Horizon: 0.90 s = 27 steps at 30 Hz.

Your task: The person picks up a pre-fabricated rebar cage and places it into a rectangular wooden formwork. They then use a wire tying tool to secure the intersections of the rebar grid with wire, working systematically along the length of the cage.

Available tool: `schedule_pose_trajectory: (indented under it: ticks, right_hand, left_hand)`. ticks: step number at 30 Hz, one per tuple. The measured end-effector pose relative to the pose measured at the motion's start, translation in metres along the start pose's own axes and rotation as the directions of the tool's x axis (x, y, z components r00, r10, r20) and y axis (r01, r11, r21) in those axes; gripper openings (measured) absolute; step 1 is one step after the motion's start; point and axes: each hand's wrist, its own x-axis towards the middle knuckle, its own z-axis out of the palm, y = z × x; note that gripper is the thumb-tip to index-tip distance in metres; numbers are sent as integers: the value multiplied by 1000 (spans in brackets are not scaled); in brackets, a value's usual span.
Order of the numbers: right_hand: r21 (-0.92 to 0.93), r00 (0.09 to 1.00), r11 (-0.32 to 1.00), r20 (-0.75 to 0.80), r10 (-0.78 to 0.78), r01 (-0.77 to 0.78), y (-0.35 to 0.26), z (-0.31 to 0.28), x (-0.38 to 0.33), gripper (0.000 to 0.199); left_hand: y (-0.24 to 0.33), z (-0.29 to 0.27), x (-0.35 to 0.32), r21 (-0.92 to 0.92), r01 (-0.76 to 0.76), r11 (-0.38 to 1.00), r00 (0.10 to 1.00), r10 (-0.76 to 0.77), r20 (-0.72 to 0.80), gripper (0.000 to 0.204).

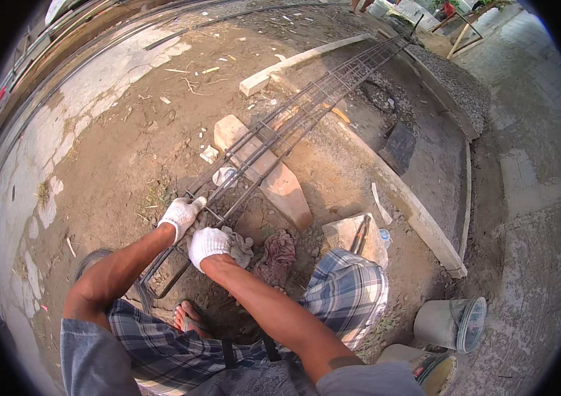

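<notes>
bare brown dirt (129,145) fills the ground, hemmed on the left by a cracked pale concrete strip (23,198) and on the right by a long concrete kerb (419,218) with grey paving beyond. a long rebar cage (294,119) runs from the person's knees up toward the far upper right, propped across a pale wooden block (274,175); its near end lies low on the dirt between the forearms. open dirt lies left of the cage, while the right side is tighter, crowded by the block, a chunk of stone (350,234) and the kerb.

the left hand (180,214), in a white work glove, is clenched around a bar at the cage's left edge. the right hand (209,245), also gloved, is closed on the cage just beside it, fingers curled down over the steel; what sits under the palm cannot be told. a spare grey glove (241,247) and a reddish rag (277,254) lie touching right of that hand.

at lower right, two buckets (449,323) lie tipped on the paving edge, the upper grey, the lower with a yellow and red rim. a small white scrap (209,154) rests left of the block.
</notes>
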Motion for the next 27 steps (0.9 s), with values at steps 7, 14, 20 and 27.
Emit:
schedule_pose_trajectory:
  ticks: [7,14,20,27]
  right_hand:
    - [54,998,999,66,-7,3,11,-10,-3,41]
    - [141,851,983,494,-176,122,2,-116,-7,41]
    - [673,990,727,-91,-105,139,47,-166,51,30]
    - [103,901,943,279,-331,315,-1,-138,110,38]
  left_hand:
    - [2,-7,10,-28,163,986,957,-152,246,46]
    - [-10,3,1,-133,-44,990,998,37,-50,37]
    - [1,23,4,74,72,995,972,-53,-230,35]
    - [-11,74,-16,350,55,935,682,221,-697,28]
